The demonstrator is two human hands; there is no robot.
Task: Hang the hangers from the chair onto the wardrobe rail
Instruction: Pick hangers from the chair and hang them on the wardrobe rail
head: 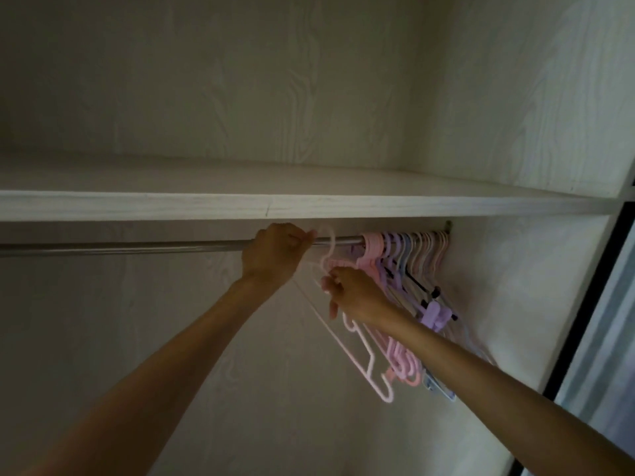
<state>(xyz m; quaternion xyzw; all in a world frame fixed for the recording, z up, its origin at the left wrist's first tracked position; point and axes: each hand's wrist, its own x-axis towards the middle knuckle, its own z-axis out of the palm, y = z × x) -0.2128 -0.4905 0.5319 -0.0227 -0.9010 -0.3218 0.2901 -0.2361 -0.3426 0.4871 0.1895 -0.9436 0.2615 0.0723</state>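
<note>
So the pale pink hanger (347, 345) is right at the rail (120, 247), its hook looped over the bar just left of the bunch already hanging there. Its body slants down and to the right, with the lower end well below the rail. The left hand (273, 250) is up at the rail with its fingers curled, pinching the hook end of that hanger right where it meets the bar. The right hand (350, 292) is a bit lower, fingers curled around the hanger's neck area just under the hook, though it's dim in there and I can't tell exactly which strands it has hold of.

To the right, the hung hangers (405, 255) are packed together against the far end of the rail, pink, purple and a few bluish ones, all tilted the same way, with a couple of black-tipped clip bars poking out.

Above the rail is a white shelf (309, 206), and the wardrobe wall (508, 304) closes things off on the right.
</note>
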